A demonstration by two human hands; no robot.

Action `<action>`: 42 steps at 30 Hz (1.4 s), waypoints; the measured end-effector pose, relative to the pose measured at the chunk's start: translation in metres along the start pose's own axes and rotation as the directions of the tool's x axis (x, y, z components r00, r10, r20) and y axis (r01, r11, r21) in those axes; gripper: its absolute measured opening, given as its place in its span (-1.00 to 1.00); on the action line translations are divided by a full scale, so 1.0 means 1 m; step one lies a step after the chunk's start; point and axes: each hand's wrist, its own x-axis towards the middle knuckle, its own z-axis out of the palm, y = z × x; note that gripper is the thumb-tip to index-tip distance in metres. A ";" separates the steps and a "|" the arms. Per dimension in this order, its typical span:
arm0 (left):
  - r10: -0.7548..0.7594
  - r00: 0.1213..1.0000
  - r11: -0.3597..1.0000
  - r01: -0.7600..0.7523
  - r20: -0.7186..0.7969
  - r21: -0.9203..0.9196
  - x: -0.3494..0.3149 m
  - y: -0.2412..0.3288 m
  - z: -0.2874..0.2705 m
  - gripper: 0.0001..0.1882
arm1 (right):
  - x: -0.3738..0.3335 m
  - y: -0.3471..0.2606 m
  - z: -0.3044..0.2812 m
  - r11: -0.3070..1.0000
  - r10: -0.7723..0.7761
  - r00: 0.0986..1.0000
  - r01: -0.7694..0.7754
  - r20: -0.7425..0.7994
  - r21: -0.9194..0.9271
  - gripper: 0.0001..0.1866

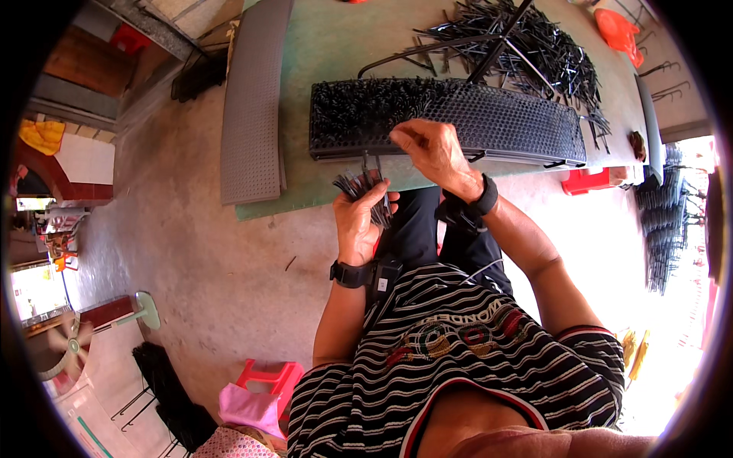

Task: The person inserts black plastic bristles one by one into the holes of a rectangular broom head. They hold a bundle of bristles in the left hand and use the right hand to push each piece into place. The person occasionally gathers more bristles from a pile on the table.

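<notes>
In front of me on the table lies a long black perforated panel. Its left part is packed with upright black tufts, while the holes on the right show bare. A bundle of thin black strips is gripped in my left hand, just below the panel's near edge. My right hand hovers over that near edge, close to where the tufts end. Its thumb and fingers are pinched together; whether a strip is between them is hidden. Beyond the panel lies a large pile of loose black strips.
A black metal rod frame rises behind the panel. Grey perforated sheets lie along the left edge of the green table. An orange bag is at the far right. A pink stool stands at lower left.
</notes>
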 end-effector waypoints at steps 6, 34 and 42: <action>-0.054 0.996 0.999 0.054 0.068 -0.005 -0.003 -0.003 0.005 -0.80 | -0.006 0.003 0.006 0.865 0.364 0.891 -0.432 0.273 0.255 -0.73; 0.034 0.999 0.995 -0.032 0.018 -0.093 0.014 0.003 -0.021 -0.82 | -0.062 -0.003 0.010 0.841 -0.514 0.858 0.502 -0.008 -0.201 -0.76; 0.090 0.995 0.990 -0.093 -0.034 -0.105 0.014 -0.008 -0.017 -0.84 | -0.060 0.012 0.021 0.843 -0.531 0.818 0.536 0.222 0.044 -0.78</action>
